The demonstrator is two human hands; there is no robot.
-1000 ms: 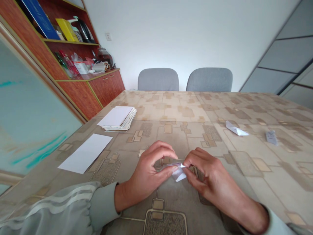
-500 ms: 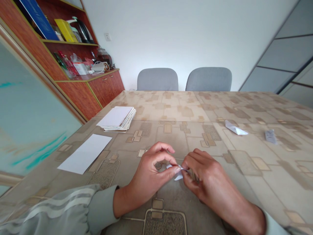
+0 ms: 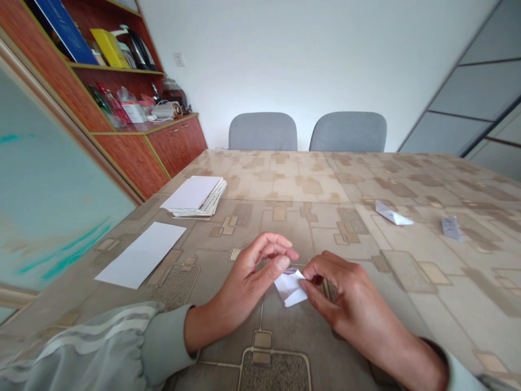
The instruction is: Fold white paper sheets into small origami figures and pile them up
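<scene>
Room: white wall behind two grey chairs; wooden cabinet at far left, with a blue binder, a yellow folder and a black kettle on its shelves.
Surface: patterned beige table cover, geometric print, seen from the near edge.
Left side of table: stack of white paper sheets, with a loose white sheet nearer the person, the two well apart.
Left hand: grey striped sleeve at the wrist, fingers curled and partly open, thumb raised just above the paper, holding nothing.
Main item: small folded white paper lies on the table between the hands, slightly right of centre, layered, with a darker inner fold at its top edge.
Right hand: fingers bent over the paper's right side, thumb at its lower edge, closed on it in a light pinch.
Far right: folded white paper piece and a small grey-printed paper scrap, both well beyond the hands.
</scene>
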